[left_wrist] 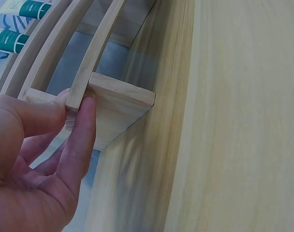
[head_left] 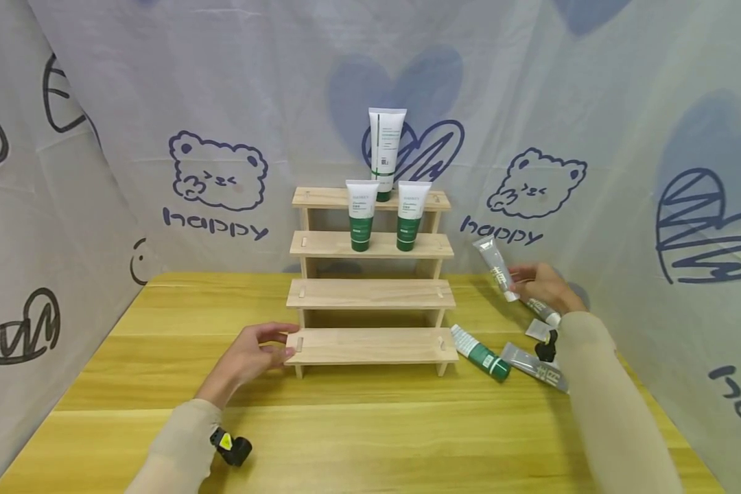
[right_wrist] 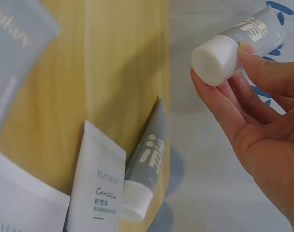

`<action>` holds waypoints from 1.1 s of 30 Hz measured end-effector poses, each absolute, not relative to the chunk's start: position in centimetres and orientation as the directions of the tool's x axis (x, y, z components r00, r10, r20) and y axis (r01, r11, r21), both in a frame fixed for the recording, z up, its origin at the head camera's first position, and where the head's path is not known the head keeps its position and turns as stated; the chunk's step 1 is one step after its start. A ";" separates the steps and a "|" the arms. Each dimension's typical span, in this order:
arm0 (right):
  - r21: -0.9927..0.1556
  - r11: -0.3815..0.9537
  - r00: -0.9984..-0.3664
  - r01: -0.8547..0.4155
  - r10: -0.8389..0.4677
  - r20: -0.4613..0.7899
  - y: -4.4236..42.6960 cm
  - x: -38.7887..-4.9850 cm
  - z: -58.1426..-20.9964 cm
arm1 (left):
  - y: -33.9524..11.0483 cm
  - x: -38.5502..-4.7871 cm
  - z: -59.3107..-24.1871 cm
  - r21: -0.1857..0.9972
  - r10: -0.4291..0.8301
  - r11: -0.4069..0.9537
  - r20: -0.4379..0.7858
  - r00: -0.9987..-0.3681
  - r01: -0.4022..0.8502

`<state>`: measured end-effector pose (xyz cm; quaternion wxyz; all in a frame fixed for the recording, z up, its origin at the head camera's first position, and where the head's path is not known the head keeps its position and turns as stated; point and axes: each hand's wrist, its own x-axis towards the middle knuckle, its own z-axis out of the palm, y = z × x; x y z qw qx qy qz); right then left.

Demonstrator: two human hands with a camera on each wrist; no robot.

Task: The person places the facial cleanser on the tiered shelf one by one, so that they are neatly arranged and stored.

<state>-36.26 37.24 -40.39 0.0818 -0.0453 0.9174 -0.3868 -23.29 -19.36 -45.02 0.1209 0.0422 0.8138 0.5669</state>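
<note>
My left hand [head_left: 251,359] pinches the left end of the lowest step of a wooden tiered display stand [head_left: 370,346], thumb above and finger below in the left wrist view. With its cap pointing down, a grey tube [head_left: 495,267] is held off the table in my right hand [head_left: 545,287], gripped near the white cap [right_wrist: 215,60]. On the top step stands a large white tube [head_left: 387,147] with a green band. Two smaller white-and-green tubes [head_left: 361,216] stand side by side on the step below it.
Right of the stand, a white-and-green tube [head_left: 481,353] lies beside a grey tube [head_left: 535,365]. Another grey tube [right_wrist: 148,162] lies under my right hand, next to a white tube [right_wrist: 96,179]. A patterned cloth [head_left: 284,89] hangs behind the table [head_left: 346,439].
</note>
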 end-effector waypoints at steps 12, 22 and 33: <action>-0.775 0.630 -0.985 -0.052 -0.162 -0.066 36.3 -35.8 -38.7 | -19.4 -23.3 -44.8 0.934 0.213 0.351 -0.140 -0.967 -0.058; -0.790 0.609 -0.986 -0.073 -0.163 -0.035 34.7 -35.4 -38.2 | -19.3 -23.3 -45.1 0.934 0.206 0.351 -0.145 -0.968 -0.066; -0.788 0.607 -0.985 -0.099 -0.170 -0.007 33.9 -35.2 -37.0 | -19.3 -23.3 -44.9 0.936 0.211 0.347 -0.134 -0.968 -0.053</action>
